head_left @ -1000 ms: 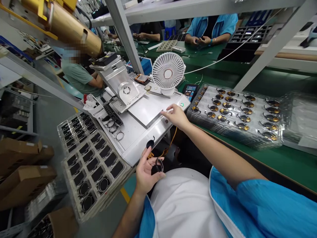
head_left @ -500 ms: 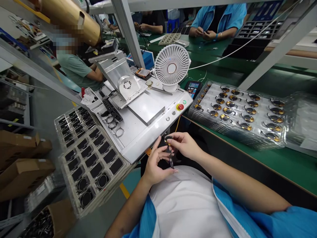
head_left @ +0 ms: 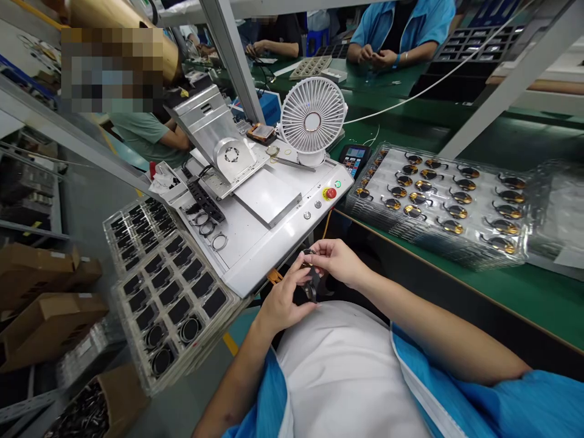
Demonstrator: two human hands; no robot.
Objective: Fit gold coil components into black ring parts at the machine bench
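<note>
Above my lap, my right hand (head_left: pixel 341 263) pinches a small round display module (head_left: pixel 309 252), dark with a thin edge, between thumb and fingers. My left hand (head_left: pixel 283 299) is close against it, with its fingertips touching the module's near side. A dark ring-shaped part (head_left: pixel 311 291) sits between the left fingers and thumb, partly hidden by them. To the right, a stack of clear trays (head_left: pixel 365 226) holds several round modules with ribbon tails, gold and black. At the left, a tray (head_left: pixel 119 304) carries square black pieces and a few dark round ones.
A white machine bench (head_left: pixel 255 258) with a red stop button (head_left: pixel 330 193), a metal fixture (head_left: pixel 232 159) and a white fan (head_left: pixel 312 118) stands ahead. Metal rings (head_left: pixel 219 242) lie on it. Cardboard boxes (head_left: pixel 50 322) are on the left. Co-workers (head_left: pixel 399 36) sit across the green table.
My left fingertips have moved up and in against the round module. The right hand has shifted slightly left, turning the module so less of its gold side shows.
</note>
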